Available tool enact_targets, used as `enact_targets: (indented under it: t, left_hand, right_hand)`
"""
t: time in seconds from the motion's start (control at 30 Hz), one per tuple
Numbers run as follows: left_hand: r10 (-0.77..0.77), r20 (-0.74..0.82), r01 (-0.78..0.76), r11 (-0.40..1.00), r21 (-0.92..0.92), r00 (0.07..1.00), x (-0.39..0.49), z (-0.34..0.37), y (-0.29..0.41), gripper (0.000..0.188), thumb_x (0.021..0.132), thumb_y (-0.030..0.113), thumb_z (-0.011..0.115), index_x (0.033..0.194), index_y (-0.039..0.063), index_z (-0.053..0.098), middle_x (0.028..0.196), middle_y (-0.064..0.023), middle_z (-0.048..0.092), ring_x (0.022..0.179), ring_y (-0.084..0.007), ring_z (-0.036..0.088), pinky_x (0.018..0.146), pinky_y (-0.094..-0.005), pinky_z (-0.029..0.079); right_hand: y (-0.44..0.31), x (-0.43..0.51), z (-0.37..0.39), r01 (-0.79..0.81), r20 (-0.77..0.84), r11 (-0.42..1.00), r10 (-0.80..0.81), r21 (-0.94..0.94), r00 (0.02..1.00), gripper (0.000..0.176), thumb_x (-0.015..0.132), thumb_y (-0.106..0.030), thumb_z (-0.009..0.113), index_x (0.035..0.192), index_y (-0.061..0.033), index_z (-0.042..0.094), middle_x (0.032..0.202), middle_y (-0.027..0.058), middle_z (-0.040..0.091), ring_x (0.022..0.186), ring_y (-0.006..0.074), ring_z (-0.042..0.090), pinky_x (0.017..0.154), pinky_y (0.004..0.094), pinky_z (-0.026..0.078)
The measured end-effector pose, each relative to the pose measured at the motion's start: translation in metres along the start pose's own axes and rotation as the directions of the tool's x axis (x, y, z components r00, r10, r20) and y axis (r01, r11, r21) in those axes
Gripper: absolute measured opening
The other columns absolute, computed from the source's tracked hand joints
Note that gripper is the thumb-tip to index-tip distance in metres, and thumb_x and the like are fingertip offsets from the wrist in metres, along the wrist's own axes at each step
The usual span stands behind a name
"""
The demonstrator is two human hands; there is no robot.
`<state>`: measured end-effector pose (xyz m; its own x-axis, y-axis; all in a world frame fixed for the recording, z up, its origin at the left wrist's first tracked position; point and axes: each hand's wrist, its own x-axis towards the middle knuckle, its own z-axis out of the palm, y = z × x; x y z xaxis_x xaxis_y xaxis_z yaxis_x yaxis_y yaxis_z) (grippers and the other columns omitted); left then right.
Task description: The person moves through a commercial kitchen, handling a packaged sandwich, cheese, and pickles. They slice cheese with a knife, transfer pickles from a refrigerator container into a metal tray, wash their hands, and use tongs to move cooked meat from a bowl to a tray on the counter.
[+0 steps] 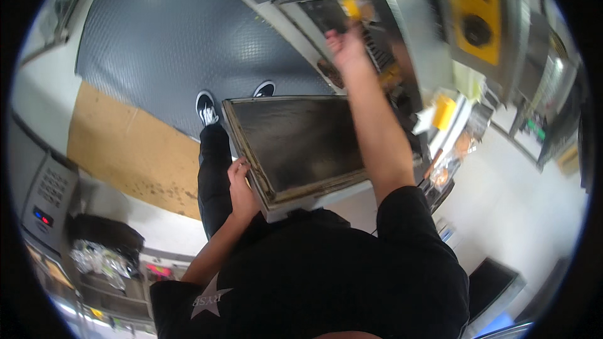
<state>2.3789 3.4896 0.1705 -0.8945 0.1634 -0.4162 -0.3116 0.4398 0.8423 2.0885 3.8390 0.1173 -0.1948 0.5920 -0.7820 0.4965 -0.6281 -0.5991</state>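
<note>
My left hand [242, 193] grips the left edge of an open cabinet door [294, 143], seemingly a refrigerator's. The door's dark inner panel faces up at me, framed by a stained gasket [258, 169]. My right arm crosses over the door, and my right hand [347, 47] is at the opening of the cabinet [306, 19]. Motion blurs this hand; its fingers look partly curled, and whether they hold anything cannot be made out. A yellow item [350, 8] shows just beyond it. A dark wire rack [377, 52] lies inside, beside my wrist.
Dark textured matting [188, 23] covers the floor beyond my shoes [206, 107], with a brown stained board [132, 146] to the left. At right are a yellow panel with a black knob [476, 30] and a counter strip holding bagged food [443, 174]. Lower left stands a wire shelf [113, 287].
</note>
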Motion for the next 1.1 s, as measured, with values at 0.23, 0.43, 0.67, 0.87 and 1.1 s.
enact_targets:
  t: [0.23,0.43,0.67,0.87,1.1]
  left_hand:
    - [0.05,-0.189,-0.09,0.974,-0.207,0.981,0.095,0.001,0.084,0.065,0.084,-0.006,0.066,0.143,0.001,0.04,0.146,-0.0205,0.035,0.128,-0.0351,0.051,0.106,-0.0408,0.047]
    - [0.411,0.109,-0.381,0.898,-0.22,0.905,0.105,0.06,0.261,0.053,0.087,0.008,0.072,0.135,0.0,0.05,0.126,-0.0171,0.056,0.11,-0.0281,0.062,0.086,-0.0372,0.054]
    - [0.274,0.313,-0.345,0.917,0.198,0.909,0.166,0.145,0.363,0.043,0.09,0.013,0.069,0.13,0.003,0.057,0.096,-0.0239,0.073,0.091,-0.0403,0.072,0.083,-0.0472,0.055]
    - [0.388,0.276,-0.445,0.877,0.184,0.879,0.194,0.148,0.375,0.033,0.09,0.006,0.066,0.122,0.002,0.062,0.103,-0.0245,0.071,0.089,-0.0401,0.07,0.08,-0.0471,0.055]
    - [0.605,0.146,-0.62,0.744,0.249,0.783,0.159,0.118,0.392,0.038,0.091,0.006,0.067,0.128,0.003,0.059,0.116,-0.0191,0.061,0.08,-0.03,0.065,0.078,-0.0411,0.054]
  right_hand:
    - [-0.039,-0.251,-0.162,0.865,0.442,0.138,-0.814,-0.482,0.376,0.025,0.091,-0.001,0.072,0.115,-0.0017,0.069,0.092,0.0048,0.07,0.079,0.0097,0.063,0.072,0.0244,0.051]
    - [-0.124,-0.213,-0.236,0.571,0.154,0.13,-0.893,-0.811,0.422,0.077,0.082,-0.029,0.085,0.143,0.0022,0.048,0.124,0.0225,0.063,0.109,0.0335,0.061,0.096,0.0439,0.049]
    - [-0.113,-0.188,-0.244,0.697,0.141,0.224,-0.894,-0.681,0.425,0.083,0.069,-0.022,0.088,0.139,0.0014,0.049,0.124,0.0269,0.061,0.112,0.0455,0.058,0.099,0.0495,0.048]
    - [-0.118,-0.2,-0.253,0.801,0.226,0.22,-0.888,-0.557,0.401,0.069,0.076,-0.024,0.085,0.133,-0.0012,0.053,0.131,0.0236,0.059,0.119,0.0444,0.055,0.1,0.0505,0.045]
    - [-0.182,-0.174,-0.285,0.797,-0.02,0.506,-0.848,-0.33,0.53,0.046,0.087,-0.028,0.076,0.121,0.0,0.062,0.115,0.0236,0.067,0.099,0.0327,0.069,0.086,0.041,0.054]
